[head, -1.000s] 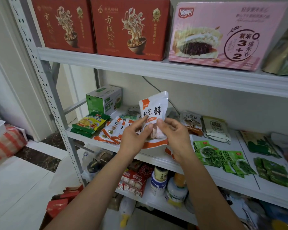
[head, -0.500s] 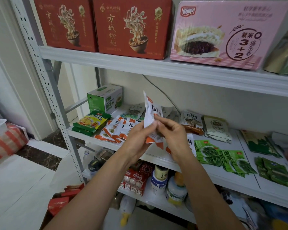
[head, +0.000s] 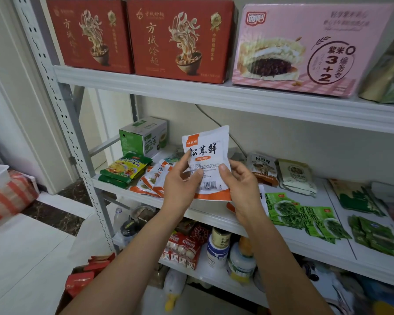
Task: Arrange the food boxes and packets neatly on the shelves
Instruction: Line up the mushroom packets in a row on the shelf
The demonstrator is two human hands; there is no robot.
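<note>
Above the middle shelf (head: 205, 215), in front of the green box (head: 143, 137), my left hand (head: 180, 185) and right hand (head: 241, 185) both grip one white packet (head: 206, 160), upright.

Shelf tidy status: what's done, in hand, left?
Done: the top row looks set, with the red boxes and pink box standing side by side. In hand: the left hand and right hand both hold a white packet above the middle shelf. Left: orange packets lie fanned and green packets overlap loosely there, so that shelf seems mostly unsorted.
</note>
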